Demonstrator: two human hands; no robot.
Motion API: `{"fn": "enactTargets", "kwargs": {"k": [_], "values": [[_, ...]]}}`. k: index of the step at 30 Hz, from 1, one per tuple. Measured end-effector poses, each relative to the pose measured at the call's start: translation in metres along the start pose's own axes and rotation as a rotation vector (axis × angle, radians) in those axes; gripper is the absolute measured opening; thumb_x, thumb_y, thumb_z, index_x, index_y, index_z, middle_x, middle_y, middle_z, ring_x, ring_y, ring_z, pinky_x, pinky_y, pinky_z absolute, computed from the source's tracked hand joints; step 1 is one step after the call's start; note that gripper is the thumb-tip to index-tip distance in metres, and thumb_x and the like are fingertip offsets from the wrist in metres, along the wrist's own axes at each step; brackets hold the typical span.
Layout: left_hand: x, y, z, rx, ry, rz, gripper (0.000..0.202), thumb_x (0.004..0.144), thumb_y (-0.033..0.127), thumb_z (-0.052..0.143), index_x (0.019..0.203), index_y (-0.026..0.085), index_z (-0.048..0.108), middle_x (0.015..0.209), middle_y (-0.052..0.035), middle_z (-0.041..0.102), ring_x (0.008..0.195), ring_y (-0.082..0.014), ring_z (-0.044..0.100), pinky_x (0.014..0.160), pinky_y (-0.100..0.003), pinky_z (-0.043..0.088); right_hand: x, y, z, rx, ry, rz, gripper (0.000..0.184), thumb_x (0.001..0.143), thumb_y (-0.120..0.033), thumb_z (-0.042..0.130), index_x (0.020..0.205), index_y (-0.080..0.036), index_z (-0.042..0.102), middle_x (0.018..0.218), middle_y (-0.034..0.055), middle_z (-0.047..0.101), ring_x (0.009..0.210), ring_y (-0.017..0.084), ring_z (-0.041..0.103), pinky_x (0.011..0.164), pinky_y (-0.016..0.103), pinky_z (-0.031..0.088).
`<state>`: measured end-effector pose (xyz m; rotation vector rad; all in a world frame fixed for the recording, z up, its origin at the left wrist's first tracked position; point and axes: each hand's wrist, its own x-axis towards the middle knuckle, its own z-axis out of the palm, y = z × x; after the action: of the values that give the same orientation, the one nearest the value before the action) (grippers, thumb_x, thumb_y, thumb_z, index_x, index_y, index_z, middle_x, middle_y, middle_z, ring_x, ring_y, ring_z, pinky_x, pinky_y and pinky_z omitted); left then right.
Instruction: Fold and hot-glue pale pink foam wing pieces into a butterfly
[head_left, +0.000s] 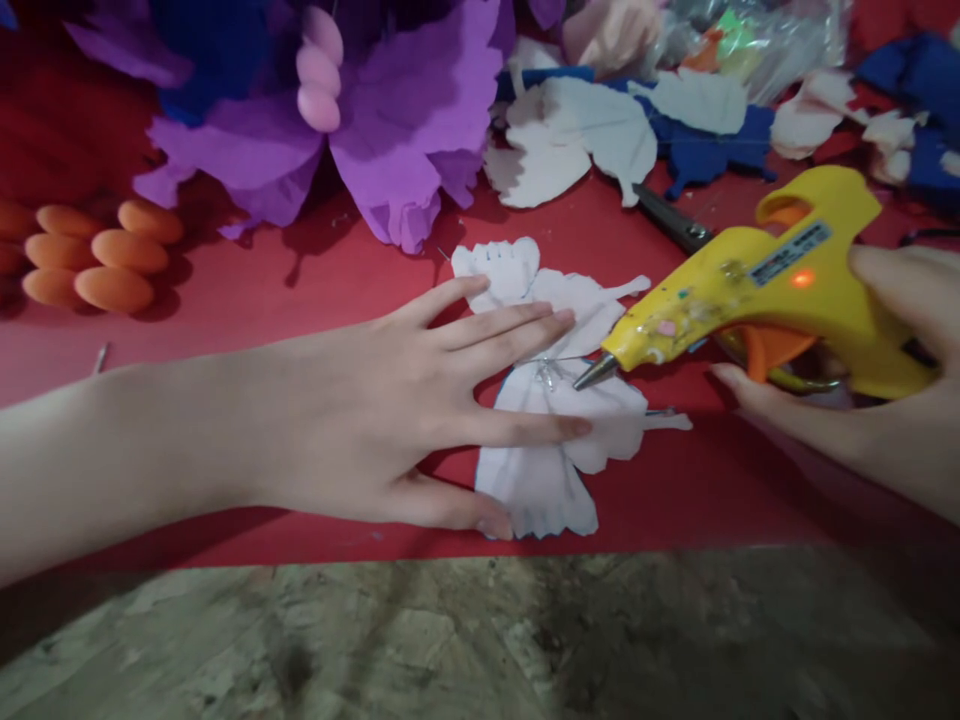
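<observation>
A white butterfly-shaped cutout (532, 490) with dark-edged wings lies flat near the front edge of the red surface (360, 270). My left hand (420, 380) is spread over it, fingers apart, pressing on the wings. From the right, my right hand (877, 440) grips a yellow hot glue gun (810, 250) with an orange trigger and a lit orange light. Its metal nozzle points at the middle of the cutout, close to a clear blob of glue (546, 373). Part of the cutout is hidden under my left fingers.
Orange ovals (120, 250) stand in rows at left. Purple cutouts (420, 110) with pink ovals (319, 75) lie at the back. Behind the glue gun are dark scissors (671, 220), white cutouts (600, 130), blue cutouts (712, 150) and a clear plastic bag (802, 45).
</observation>
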<state>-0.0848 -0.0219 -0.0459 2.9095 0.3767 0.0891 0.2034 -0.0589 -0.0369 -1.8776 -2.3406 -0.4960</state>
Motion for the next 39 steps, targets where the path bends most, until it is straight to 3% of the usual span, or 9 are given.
{"fn": "enactTargets", "kwargs": {"k": [7,13,15,18,21,24,27,35,39], "values": [[0.001,0.0,-0.002,-0.02,-0.041,-0.027,0.054,0.086,0.049,0.047,0.136,0.031,0.04,0.15,-0.0172,0.023,0.138,-0.0327,0.02,0.106,-0.06,0.013,0.002,0.003,-0.001,0.004,0.175,-0.149,0.045,0.079,-0.051,0.045,0.1,-0.013,0.053,0.091,0.0092,0.06,0.08,0.017,0.057,0.048,0.03,0.024],[-0.001,0.0,-0.004,-0.083,-0.041,-0.034,0.056,0.086,0.055,0.046,0.136,0.032,0.04,0.151,-0.017,0.017,0.139,-0.033,0.014,0.107,-0.061,0.011,0.007,0.003,-0.011,0.012,0.171,-0.029,0.045,0.082,-0.057,0.039,0.094,-0.016,0.053,0.084,0.0086,0.059,0.074,0.016,0.055,0.052,0.029,0.032],[-0.001,0.0,-0.006,-0.078,-0.048,-0.036,0.055,0.087,0.054,0.047,0.136,0.031,0.04,0.151,-0.0194,0.016,0.139,-0.0332,0.013,0.106,-0.063,0.012,0.014,0.006,-0.013,0.109,0.136,0.053,0.065,0.076,-0.074,0.031,0.092,-0.017,0.056,0.081,0.0097,0.06,0.069,0.017,0.055,0.053,0.029,0.035],[-0.001,0.001,-0.009,-0.075,-0.076,-0.041,0.057,0.086,0.054,0.048,0.136,0.029,0.04,0.15,-0.0215,0.015,0.139,-0.0351,0.013,0.104,-0.065,0.014,0.028,0.016,-0.014,0.3,-0.007,0.324,0.096,0.048,-0.097,0.022,0.086,-0.018,0.062,0.074,0.0106,0.061,0.061,0.019,0.052,0.054,0.032,0.037],[0.0,0.003,-0.012,-0.081,-0.103,-0.051,0.058,0.085,0.056,0.049,0.136,0.029,0.04,0.15,-0.0212,0.015,0.138,-0.0357,0.014,0.104,-0.065,0.016,0.04,0.03,-0.013,0.394,-0.113,0.586,0.1,0.032,-0.097,0.034,0.086,-0.017,0.063,0.083,0.0112,0.064,0.07,0.023,0.055,0.061,0.034,0.039],[0.001,0.003,-0.015,-0.069,-0.123,-0.054,0.059,0.085,0.057,0.048,0.137,0.029,0.04,0.149,-0.0224,0.015,0.137,-0.0374,0.015,0.103,-0.066,0.019,0.047,0.046,-0.009,0.347,-0.198,0.703,0.068,0.056,-0.074,0.054,0.094,-0.018,0.062,0.091,0.0091,0.065,0.079,0.022,0.056,0.067,0.032,0.04],[0.002,0.004,-0.017,-0.053,-0.144,-0.058,0.06,0.085,0.057,0.048,0.137,0.03,0.039,0.148,-0.0241,0.017,0.136,-0.0397,0.016,0.1,-0.068,0.022,0.051,0.062,-0.003,0.247,-0.233,0.734,0.039,0.073,-0.047,0.059,0.097,-0.016,0.061,0.096,0.0114,0.064,0.079,0.021,0.056,0.067,0.03,0.039],[0.005,0.006,-0.022,-0.051,-0.187,-0.072,0.06,0.085,0.059,0.045,0.137,0.029,0.04,0.147,-0.0251,0.019,0.135,-0.0402,0.015,0.097,-0.069,0.025,0.053,0.086,0.01,0.016,-0.299,0.727,0.052,0.079,-0.053,0.05,0.101,-0.006,0.059,0.097,0.0246,0.061,0.073,0.027,0.055,0.059,0.033,0.036],[0.003,0.006,-0.021,-0.048,-0.163,-0.067,0.059,0.086,0.058,0.045,0.137,0.029,0.039,0.147,-0.0246,0.02,0.136,-0.0387,0.016,0.098,-0.068,0.024,0.052,0.073,-0.001,-0.032,-0.226,0.623,0.051,0.077,-0.05,0.052,0.099,-0.006,0.061,0.101,0.0266,0.058,0.095,0.036,0.052,0.065,0.038,0.037]]}}
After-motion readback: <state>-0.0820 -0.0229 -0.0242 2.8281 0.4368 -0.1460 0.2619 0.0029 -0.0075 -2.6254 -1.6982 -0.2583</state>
